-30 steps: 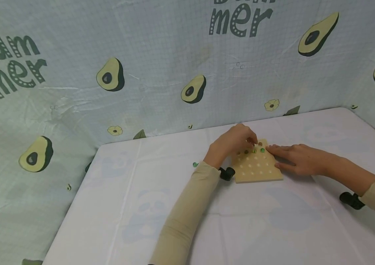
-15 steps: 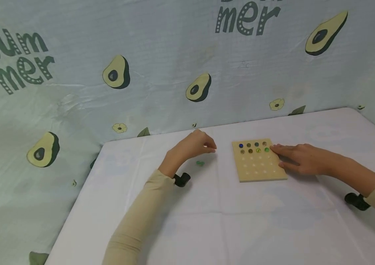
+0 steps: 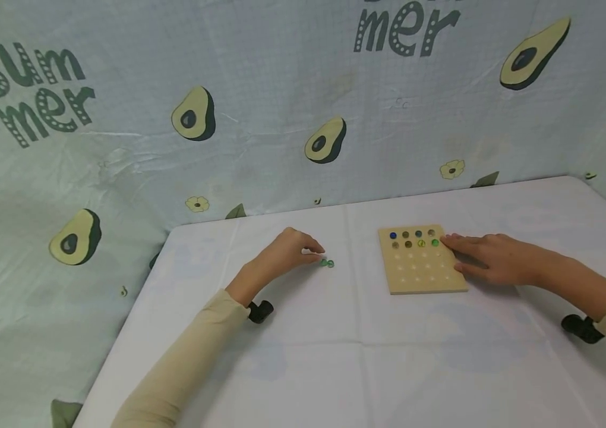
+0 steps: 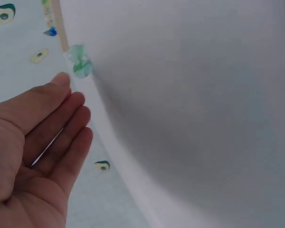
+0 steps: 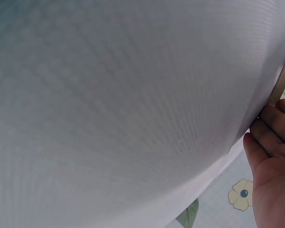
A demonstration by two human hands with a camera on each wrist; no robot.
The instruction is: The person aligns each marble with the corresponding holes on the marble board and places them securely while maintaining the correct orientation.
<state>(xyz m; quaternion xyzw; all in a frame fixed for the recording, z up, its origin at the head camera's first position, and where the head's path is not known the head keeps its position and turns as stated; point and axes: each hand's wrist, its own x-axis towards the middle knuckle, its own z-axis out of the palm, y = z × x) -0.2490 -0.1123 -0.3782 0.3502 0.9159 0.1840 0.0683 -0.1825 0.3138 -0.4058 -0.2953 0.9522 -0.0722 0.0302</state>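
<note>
Two clear green glass marbles (image 3: 330, 263) lie side by side on the table, left of a square wooden board. My left hand (image 3: 285, 252) is right beside them, thumb and fingertips reaching toward them from the left. In the left wrist view that hand (image 4: 47, 128) has loosely bent fingers with nothing between them, and the marbles (image 4: 82, 68) lie just past the thumb tip. The board (image 3: 426, 285) has rows of round dimples, with several coloured marbles in its two back rows. My right hand (image 3: 501, 258) rests flat, its fingertips against the board's right edge (image 5: 282, 73).
A white cloth (image 3: 303, 368) with faint panda prints covers the table. Behind it hangs a pale curtain (image 3: 260, 71) printed with avocados and lettering. A black wrist camera (image 3: 261, 311) sits under the left wrist, another (image 3: 582, 329) under the right.
My left hand has moved left from over the board's back rows to the green marbles, uncovering the marbles in the board. The right hand has stayed at the board's edge. The head view has shifted slightly.
</note>
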